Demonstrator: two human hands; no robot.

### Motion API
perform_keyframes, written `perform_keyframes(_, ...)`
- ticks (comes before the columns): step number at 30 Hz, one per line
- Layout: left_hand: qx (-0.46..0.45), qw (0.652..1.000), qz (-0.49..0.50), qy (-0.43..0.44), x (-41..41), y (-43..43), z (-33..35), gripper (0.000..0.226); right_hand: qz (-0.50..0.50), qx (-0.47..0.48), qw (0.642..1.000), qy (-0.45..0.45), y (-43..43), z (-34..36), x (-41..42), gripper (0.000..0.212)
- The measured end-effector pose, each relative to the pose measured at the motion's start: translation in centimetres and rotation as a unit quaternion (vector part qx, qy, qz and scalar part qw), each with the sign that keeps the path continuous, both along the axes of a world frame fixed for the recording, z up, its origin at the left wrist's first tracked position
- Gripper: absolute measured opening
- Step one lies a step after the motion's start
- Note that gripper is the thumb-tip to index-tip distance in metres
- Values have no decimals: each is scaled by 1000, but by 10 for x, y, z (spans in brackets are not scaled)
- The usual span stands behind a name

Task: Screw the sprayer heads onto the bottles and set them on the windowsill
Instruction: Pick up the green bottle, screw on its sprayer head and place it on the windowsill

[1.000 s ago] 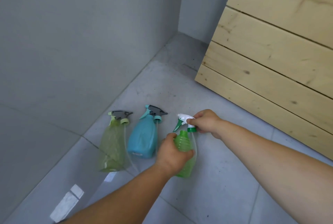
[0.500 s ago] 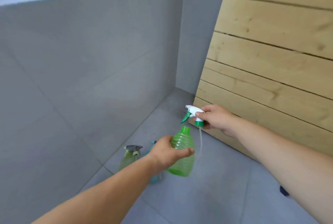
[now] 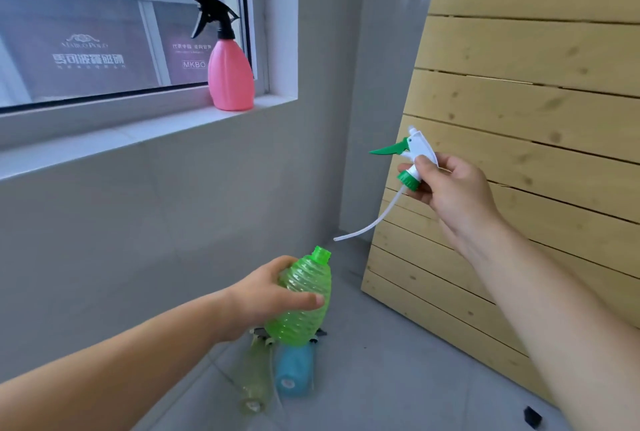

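My left hand grips a ribbed green bottle in mid-air, its open neck tilted up to the right. My right hand holds a white sprayer head with a green trigger and green collar, well above and right of the bottle. Its thin white tube hangs free, the tip ending just above the bottle's neck. A pink bottle with a black sprayer stands upright on the white windowsill. On the floor lie a blue bottle and a pale green bottle, partly hidden behind the held bottle.
A slatted wooden panel leans against the wall on the right, close behind my right hand. Grey tiled wall runs below the sill. A small dark object lies on the grey floor at bottom right.
Both hands rose from the floor with the bottle and sprayer head. The head has moved up and away to the right, its tube now fully out of the bottle. The windowsill came into view.
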State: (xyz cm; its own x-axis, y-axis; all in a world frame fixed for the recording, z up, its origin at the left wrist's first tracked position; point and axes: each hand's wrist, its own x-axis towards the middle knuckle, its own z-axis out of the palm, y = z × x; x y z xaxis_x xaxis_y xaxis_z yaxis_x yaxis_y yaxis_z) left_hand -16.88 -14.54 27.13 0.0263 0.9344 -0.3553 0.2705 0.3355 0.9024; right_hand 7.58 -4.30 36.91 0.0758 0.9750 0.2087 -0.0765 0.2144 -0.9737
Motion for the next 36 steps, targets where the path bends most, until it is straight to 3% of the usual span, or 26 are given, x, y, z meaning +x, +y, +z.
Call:
perform_keyframes(10, 31, 999, -16, 11, -1, -15, 10, 56, 27, -9, 1000, -10, -30, -3, -21, 8)
perform_keyframes(15, 36, 998, -50, 17, 5, -15, 9, 74, 90, -46, 995, -15, -36, -21, -31, 10)
perform_keyframes(20, 19, 997, -76, -28, 18, -15, 9, 64, 179, -86, 977, -78, -45, -41, -37, 12)
perform_keyframes(27, 10, 996, -74, -51, 21, -15, 12, 50, 222, -99, 960, -136, -43, -47, -29, 18)
perform_keyframes(36, 5, 995, -71, -67, 22, -16, 15, 49, 262, -90, 951, -138, -42, -55, -35, 22)
